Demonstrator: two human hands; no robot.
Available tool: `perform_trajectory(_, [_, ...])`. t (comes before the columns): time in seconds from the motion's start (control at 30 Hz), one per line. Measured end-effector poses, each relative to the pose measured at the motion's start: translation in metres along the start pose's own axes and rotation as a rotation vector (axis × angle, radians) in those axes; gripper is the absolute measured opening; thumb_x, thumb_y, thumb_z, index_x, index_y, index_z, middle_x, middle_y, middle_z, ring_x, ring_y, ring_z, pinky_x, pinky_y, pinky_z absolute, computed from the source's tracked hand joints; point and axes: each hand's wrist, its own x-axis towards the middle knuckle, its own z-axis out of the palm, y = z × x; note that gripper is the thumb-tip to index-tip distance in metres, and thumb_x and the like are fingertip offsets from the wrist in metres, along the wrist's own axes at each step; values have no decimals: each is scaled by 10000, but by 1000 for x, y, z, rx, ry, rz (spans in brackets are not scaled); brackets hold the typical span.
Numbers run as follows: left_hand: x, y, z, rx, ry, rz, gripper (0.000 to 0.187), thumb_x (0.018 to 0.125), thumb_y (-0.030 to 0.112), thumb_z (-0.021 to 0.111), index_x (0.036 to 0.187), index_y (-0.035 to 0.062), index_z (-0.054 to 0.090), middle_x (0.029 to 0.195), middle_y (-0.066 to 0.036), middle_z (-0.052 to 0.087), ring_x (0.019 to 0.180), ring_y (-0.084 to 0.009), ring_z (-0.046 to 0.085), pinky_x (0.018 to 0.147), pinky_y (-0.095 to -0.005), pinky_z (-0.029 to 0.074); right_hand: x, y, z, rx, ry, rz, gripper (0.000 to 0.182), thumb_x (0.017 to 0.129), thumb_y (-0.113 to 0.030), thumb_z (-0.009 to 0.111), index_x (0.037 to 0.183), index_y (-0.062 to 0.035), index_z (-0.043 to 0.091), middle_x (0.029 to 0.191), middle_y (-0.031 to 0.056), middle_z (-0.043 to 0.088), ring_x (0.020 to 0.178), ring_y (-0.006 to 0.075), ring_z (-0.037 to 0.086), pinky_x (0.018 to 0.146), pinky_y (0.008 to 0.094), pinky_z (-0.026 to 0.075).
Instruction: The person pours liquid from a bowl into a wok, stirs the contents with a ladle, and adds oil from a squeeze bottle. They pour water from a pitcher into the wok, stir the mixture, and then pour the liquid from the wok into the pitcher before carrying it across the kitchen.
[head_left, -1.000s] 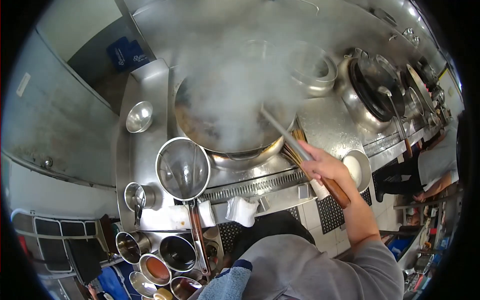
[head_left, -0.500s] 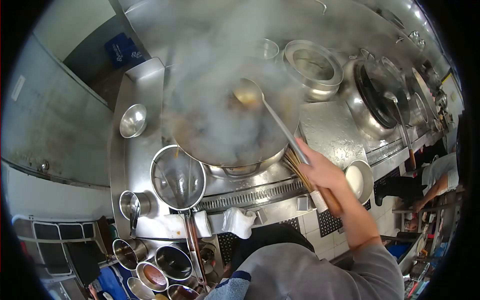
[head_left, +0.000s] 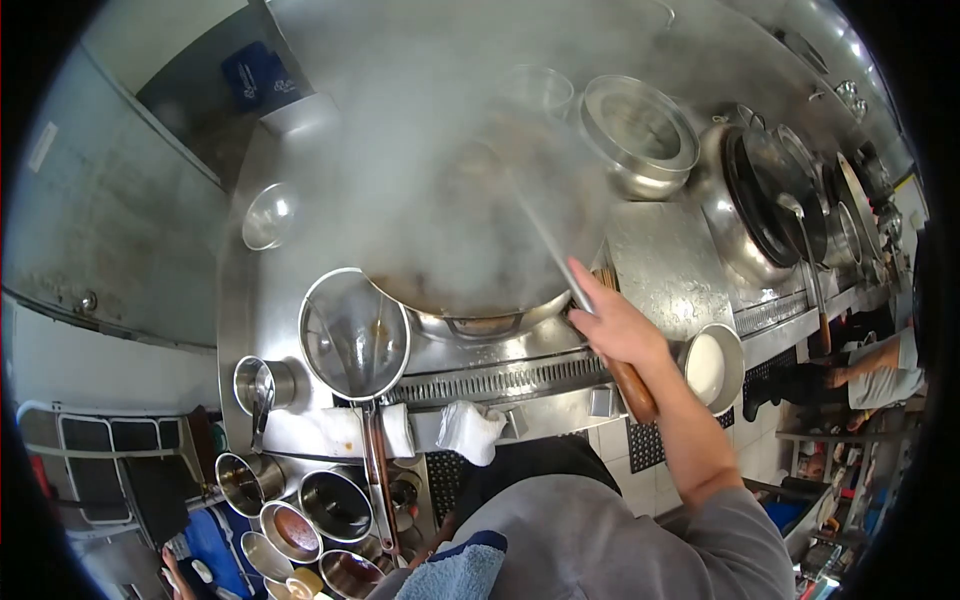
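My right hand (head_left: 622, 322) is wrapped round the handle of a long ladle (head_left: 545, 225), which has a metal shaft and a wooden end. Its bowl is lost in thick steam over a large wok (head_left: 450, 298). Only the wok's near rim and side handle show clearly; what lies inside is veiled. Just behind my hand a bamboo brush (head_left: 606, 277) is partly visible. To the right of my wrist stands a metal bowl of white contents (head_left: 706, 366). My left hand is out of view.
Left of the wok, a round mesh strainer (head_left: 352, 335) lies near a small metal pot (head_left: 264, 384) and an empty-looking bowl (head_left: 268, 218). Several sauce pots (head_left: 335, 505) stand below the counter edge. Another person (head_left: 880, 370) is at the far right.
The steam has thickened and hides the ladle's bowl, which showed before. My right hand has shifted slightly left and the view has moved a little.
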Motion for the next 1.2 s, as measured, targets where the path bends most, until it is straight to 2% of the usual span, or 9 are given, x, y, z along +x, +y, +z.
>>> perform_trajectory(0.2, [-17, -26, 17, -31, 9, 30, 296, 887, 213, 510, 1067, 51, 680, 1090, -233, 670, 1036, -384, 644, 862, -456, 513, 1, 31, -14, 521, -260, 20, 726, 908, -89, 547, 1542, -67, 193, 621, 2, 475, 436, 93, 430, 392, 266, 414])
perform_trajectory(0.47, [-39, -38, 43, -92, 44, 14, 296, 887, 209, 509, 1068, 47, 679, 1086, -234, 671, 1036, -387, 643, 865, -457, 513, 11, 25, -16, 63, 32, -75, 743, 890, -78, 559, 1544, -103, 209, 566, -26, 421, 420, 74, 397, 345, 244, 350])
perform_trajectory(0.67, [-37, -42, 45, -78, 79, 42, 296, 887, 206, 509, 1069, 44, 678, 1083, -234, 671, 1036, -389, 643, 868, -458, 513, -5, 15, 24, 814, -206, 56, 704, 925, -52, 529, 1541, -107, 192, 684, -14, 424, 450, 48, 416, 342, 211, 340])
perform_trajectory(0.7, [-36, -42, 43, -68, 82, 51, 296, 887, 205, 509, 1069, 43, 677, 1083, -235, 671, 1036, -389, 643, 868, -458, 513, -7, 22, 25, 961, -310, 43, 533, 955, -47, 492, 1461, -90, 329, 742, 10, 434, 464, 40, 439, 340, 196, 351])
perform_trajectory(0.8, [-28, -45, 35, -31, 98, 89, 296, 887, 204, 508, 1069, 42, 677, 1082, -235, 672, 1036, -390, 642, 869, -458, 513, -22, 29, 19, 1681, -655, 163, 252, 977, -57, 453, 1224, -6, 447, 768, 36, 448, 463, 48, 456, 330, 200, 358])
perform_trajectory(0.83, [-27, -44, 31, -16, 103, 103, 296, 887, 203, 508, 1069, 41, 677, 1081, -235, 672, 1036, -391, 642, 870, -459, 513, -33, 25, 13, 1841, -660, 254, 62, 1001, -70, 423, 961, -25, 410, 776, 26, 434, 479, 50, 461, 357, 218, 385])
perform_trajectory(0.93, [-16, -44, 19, 28, 113, 146, 296, 887, 201, 508, 1069, 39, 676, 1080, -235, 672, 1036, -392, 642, 871, -459, 512, -63, 11, -9, 2009, -730, 346, 110, 1006, -72, 403, 915, -11, 393, 798, 42, 442, 503, 55, 488, 370, 214, 402])
perform_trajectory(1.1, [-2, -40, 2, 98, 141, 228, 297, 887, 199, 507, 1070, 37, 676, 1077, -236, 672, 1035, -393, 641, 873, -459, 512, -102, -11, -62, 1718, -608, 268, 138, 1017, -110, 390, 905, -30, 405, 770, 36, 435, 504, 50, 485, 360, 197, 388])
perform_trajectory(1.2, [0, -35, -12, 151, 172, 278, 297, 887, 197, 507, 1070, 35, 675, 1076, -236, 673, 1035, -394, 641, 874, -460, 512, -117, -16, -99, 1514, -560, 137, 258, 1023, -89, 332, 1261, -25, 411, 835, 47, 400, 473, 46, 446, 315, 221, 369])
